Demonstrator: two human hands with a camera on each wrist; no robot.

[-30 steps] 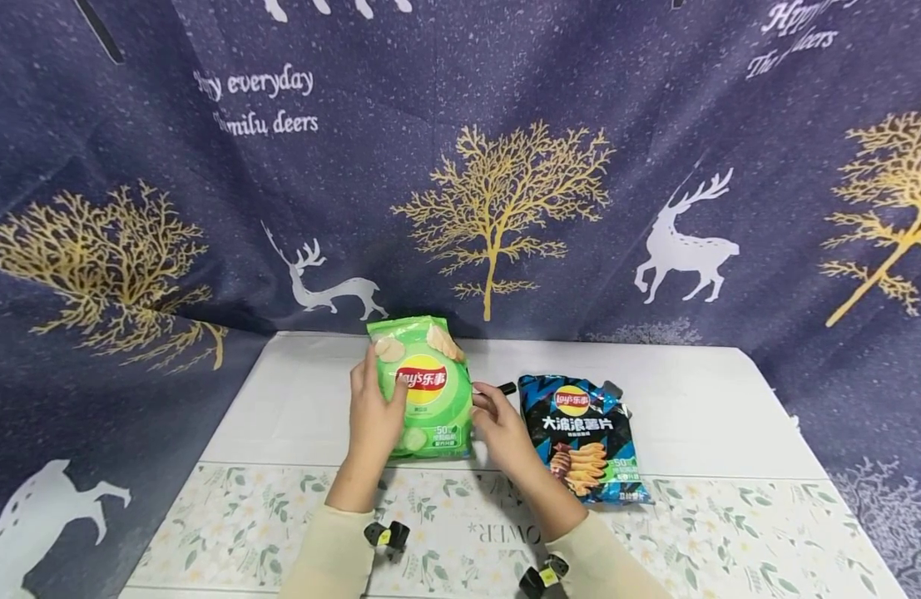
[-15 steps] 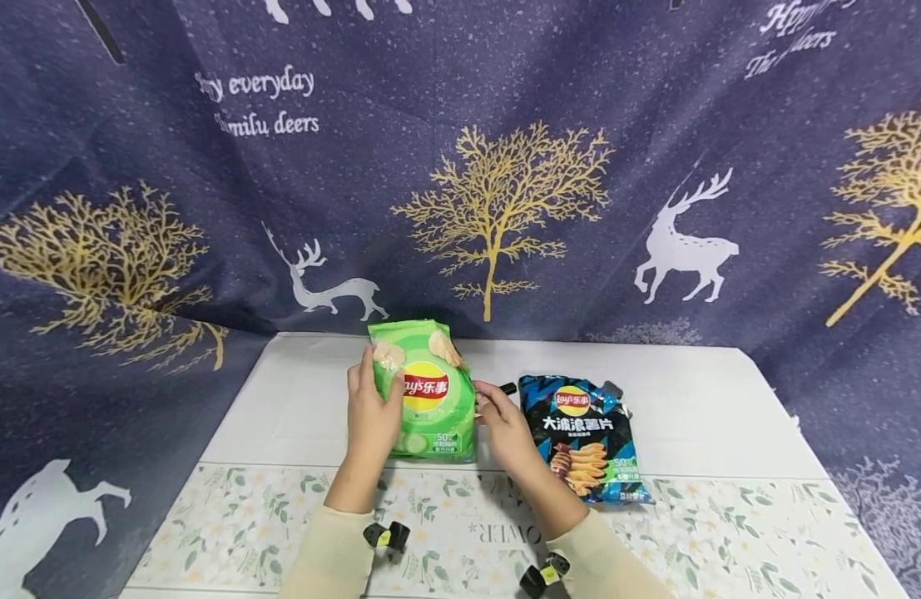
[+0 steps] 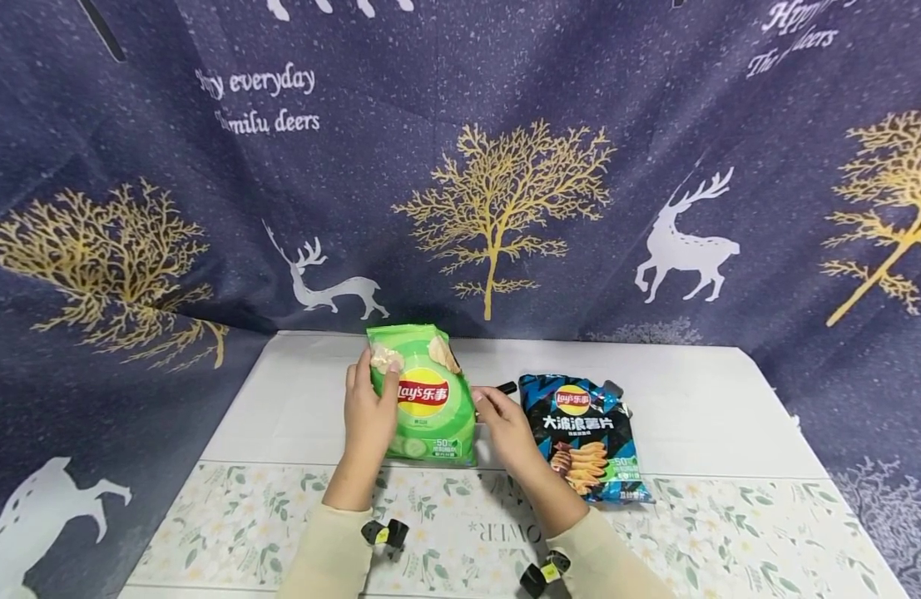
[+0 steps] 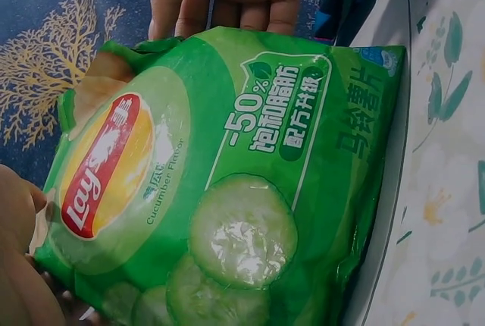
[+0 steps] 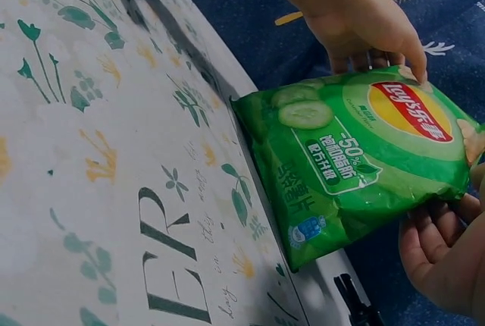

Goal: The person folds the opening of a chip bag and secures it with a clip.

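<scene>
A green Lay's cucumber-flavor chip bag (image 3: pixel 424 424) stands near the middle of the table in the head view, front toward me. My left hand (image 3: pixel 368 420) grips its left side, thumb on the front beside the logo and fingers going round behind. At the right edge, my right hand (image 3: pixel 507 428) holds the bag between thumb and curled fingers. The right wrist view shows the right hand's fingers (image 5: pixel 432 239) against the bag's side. In the left wrist view, the bag's bottom edge is close to the table. Its back is hidden.
A black and blue Lay's chip bag (image 3: pixel 580 441) lies right of my right hand. A small black object (image 3: pixel 508 388) lies between the bags, and another dark piece (image 3: pixel 613 388) shows behind the blue one. A dark curtain (image 3: pixel 505 208) hangs behind the table (image 3: pixel 692 416).
The green bag's top and logo have sunk slightly toward me. My left thumb has shifted up and left off the logo. The right hand has barely moved; the black and blue bag stays put.
</scene>
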